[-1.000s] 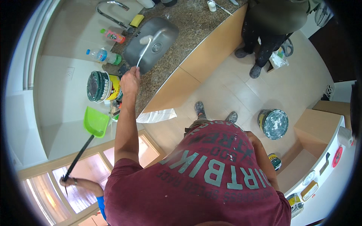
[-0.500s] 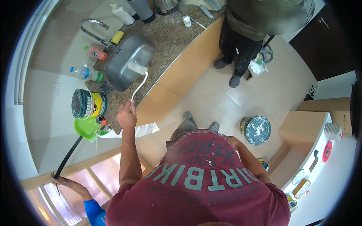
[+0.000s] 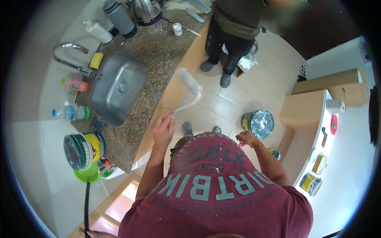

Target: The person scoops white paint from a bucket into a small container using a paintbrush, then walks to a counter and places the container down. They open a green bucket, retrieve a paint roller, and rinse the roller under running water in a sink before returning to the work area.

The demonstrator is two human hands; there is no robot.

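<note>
My left hand [image 3: 163,131] is closed round the handle of a paint roller [image 3: 189,82], out past the counter's edge. The roller's pale, fluffy sleeve points up and away over the floor, slightly blurred. My right hand [image 3: 247,139] is beside my shirt at the right, its fingers loosely bent and apart, with nothing visible in them. A steel sink [image 3: 119,89] set into the speckled counter [image 3: 158,55] lies left of the roller. Ahead stands another person [image 3: 232,35] in dark trousers, the upper part blurred.
Bottles, a yellow sponge [image 3: 96,60] and a tap [image 3: 71,47] line the sink's wall side. A green-and-yellow paint bucket [image 3: 83,150] is at the counter's near left, by a green basin [image 3: 88,173]. Another lidded bucket [image 3: 260,123] stands on the floor; a white shelf unit [image 3: 313,146] is right. Someone's hand [image 3: 93,233] grips a black pole [image 3: 87,202].
The roller has left the sink and swung right over the floor with my left hand. My right hand has come into fuller view. The view has shifted, and the pole-holder shows less.
</note>
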